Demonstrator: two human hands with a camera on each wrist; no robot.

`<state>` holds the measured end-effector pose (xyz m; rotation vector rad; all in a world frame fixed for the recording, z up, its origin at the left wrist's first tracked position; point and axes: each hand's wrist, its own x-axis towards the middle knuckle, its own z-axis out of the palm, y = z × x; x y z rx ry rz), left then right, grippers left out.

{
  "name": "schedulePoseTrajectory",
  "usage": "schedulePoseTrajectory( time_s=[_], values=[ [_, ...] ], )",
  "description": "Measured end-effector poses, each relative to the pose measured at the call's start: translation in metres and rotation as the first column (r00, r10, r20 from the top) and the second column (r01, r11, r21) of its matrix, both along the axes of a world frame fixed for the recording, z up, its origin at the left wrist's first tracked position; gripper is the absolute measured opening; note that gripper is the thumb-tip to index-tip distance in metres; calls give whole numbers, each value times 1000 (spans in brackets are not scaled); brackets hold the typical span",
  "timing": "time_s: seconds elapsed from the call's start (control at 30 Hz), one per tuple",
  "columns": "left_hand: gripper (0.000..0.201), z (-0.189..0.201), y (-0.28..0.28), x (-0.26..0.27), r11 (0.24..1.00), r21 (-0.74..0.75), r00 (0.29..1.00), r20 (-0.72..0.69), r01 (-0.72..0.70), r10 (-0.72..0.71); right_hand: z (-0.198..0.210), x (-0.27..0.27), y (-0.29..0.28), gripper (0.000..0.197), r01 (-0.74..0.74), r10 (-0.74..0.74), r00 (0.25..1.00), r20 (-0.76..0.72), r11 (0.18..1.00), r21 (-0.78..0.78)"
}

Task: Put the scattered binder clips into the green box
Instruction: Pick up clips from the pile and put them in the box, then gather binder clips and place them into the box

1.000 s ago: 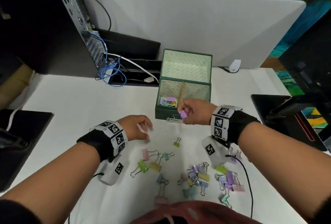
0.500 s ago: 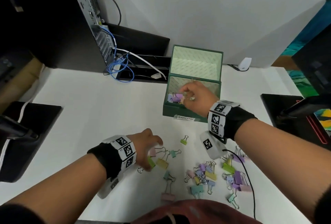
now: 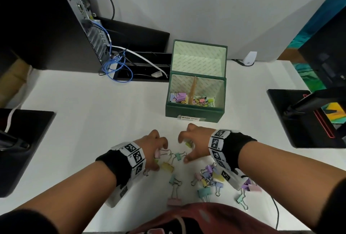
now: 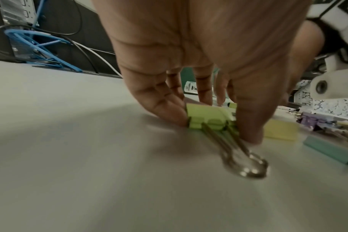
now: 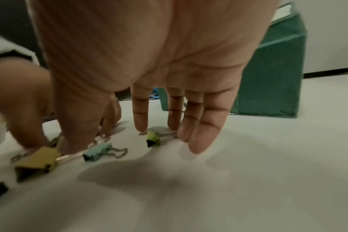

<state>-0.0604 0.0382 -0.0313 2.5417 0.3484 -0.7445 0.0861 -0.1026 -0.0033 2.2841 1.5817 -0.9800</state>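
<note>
The open green box (image 3: pixel 194 110) stands past both hands, with several pastel clips (image 3: pixel 192 100) lying in it. My left hand (image 3: pixel 159 157) is down on the table and pinches a light green binder clip (image 4: pixel 207 117) between thumb and fingers; the clip's wire handles lie flat. My right hand (image 3: pixel 184 149) hovers just to the right, fingers straight and spread over a small yellow-green clip (image 5: pixel 153 138), holding nothing. A small teal clip (image 5: pixel 96 153) and a yellow clip (image 5: pixel 38 163) lie between the hands.
More clips (image 3: pixel 207 177) are scattered on the white table near my body, some under the right wrist. A computer tower with blue cables (image 3: pixel 112 61) stands at the back left. Black pads (image 3: pixel 307 121) lie at both sides.
My right hand left the purple clip in the box and came back down over the scattered clips. My left hand lowered onto the light green clip and took hold of it.
</note>
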Motion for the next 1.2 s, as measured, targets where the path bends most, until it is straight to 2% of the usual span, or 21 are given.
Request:
schedulePoseTrajectory(
  time_s=[0.17, 0.43, 0.77, 0.93, 1.07, 1.2],
  values=[
    [50, -4, 4, 7, 999, 43, 999, 33, 3, -4, -8, -11, 8, 65, -53, 51, 998, 48, 998, 35],
    [39, -4, 6, 15, 997, 58, 996, 66, -59, 55, -15, -14, 17, 38, 13, -16, 999, 38, 997, 83],
    [15, -5, 18, 27, 993, 31, 981, 162, -113, 107, -19, 7, 8, 35, 206, -205, 979, -21, 975, 85],
    [18, -7, 23, 33, 997, 23, 983, 175, -69, 64, -18, 10, 0, 36, 278, -275, 961, -42, 954, 111],
    [17, -5, 25, 36, 998, 45, 985, 172, -34, 26, -15, 11, -10, 44, 238, -234, 971, -49, 965, 107],
    [16, -3, 25, 36, 996, 89, 989, 145, 2, -15, -14, 10, -13, 37, 190, -192, 981, 5, 977, 98]
  ],
)
